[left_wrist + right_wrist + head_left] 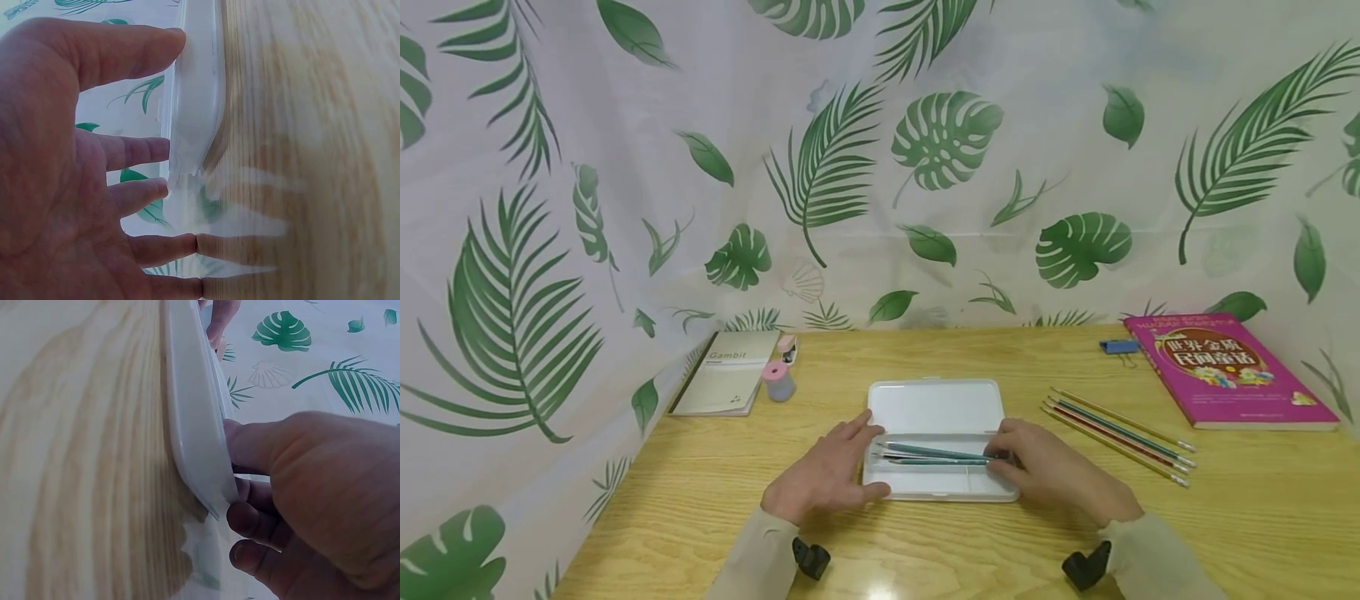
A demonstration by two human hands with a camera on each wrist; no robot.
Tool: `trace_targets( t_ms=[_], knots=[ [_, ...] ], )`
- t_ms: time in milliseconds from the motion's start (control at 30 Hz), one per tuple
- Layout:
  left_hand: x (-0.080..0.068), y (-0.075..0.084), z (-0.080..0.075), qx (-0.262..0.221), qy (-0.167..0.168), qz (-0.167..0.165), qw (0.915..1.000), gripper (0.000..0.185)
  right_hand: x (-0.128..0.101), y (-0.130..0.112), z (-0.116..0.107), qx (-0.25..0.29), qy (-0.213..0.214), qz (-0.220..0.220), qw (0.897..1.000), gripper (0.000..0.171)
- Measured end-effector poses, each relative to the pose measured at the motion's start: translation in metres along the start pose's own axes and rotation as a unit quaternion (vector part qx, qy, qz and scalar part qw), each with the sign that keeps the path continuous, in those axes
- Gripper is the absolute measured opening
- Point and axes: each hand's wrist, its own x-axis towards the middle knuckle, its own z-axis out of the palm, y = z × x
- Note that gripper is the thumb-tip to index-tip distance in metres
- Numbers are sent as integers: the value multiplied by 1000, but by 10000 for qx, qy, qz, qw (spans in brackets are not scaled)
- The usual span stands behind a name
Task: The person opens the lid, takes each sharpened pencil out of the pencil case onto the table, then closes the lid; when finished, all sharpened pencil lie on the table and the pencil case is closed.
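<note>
A white pencil case [934, 407] lies with its lid swung back on the table. Inside it are several green pencils [936, 452], slightly fanned, their points to the left. My left hand [829, 471] touches the case's left end with spread, straight fingers; in the left wrist view, its thumb and fingertips meet the case wall [199, 87]. At the right end, my right hand [1048, 467] pinches the pencils' back ends, which its fingers partly hide. From the right wrist, the thumb reaches over the case rim while other fingers curl beside the wall [197, 412].
Right of the case lie several loose pencils [1116, 437]. Farther right are a pink book [1232, 400] and a blue binder clip [1118, 346]. At the back left sit a notebook [722, 383], a pink-topped sharpener-like container [778, 383] and a small pink stapler-like item [787, 346].
</note>
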Motion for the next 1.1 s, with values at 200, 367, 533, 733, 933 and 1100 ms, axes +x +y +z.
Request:
trace_targets(
  t_ms=[200, 367, 533, 733, 933, 1100],
  knots=[
    [-1, 0, 0, 55, 34, 25, 10000, 79, 0, 3, -1, 417, -2, 310, 9986, 7],
    [-1, 0, 0, 56, 57, 27, 10000, 79, 0, 6, 0, 472, 110, 263, 9985, 6],
    [-1, 0, 1, 37, 75, 41, 10000, 79, 0, 7, -1, 465, 192, -4, 9987, 9],
    [-1, -1, 1, 40, 80, 24, 10000, 79, 0, 6, -4, 460, 284, -35, 9985, 10],
    [0, -2, 1, 69, 91, 8, 9999, 79, -1, 6, -6, 500, 367, 53, 9981, 9],
    [0, -1, 2, 106, 27, 20, 9999, 79, -4, 10, -6, 887, 486, 39, 9949, 7]
  ],
)
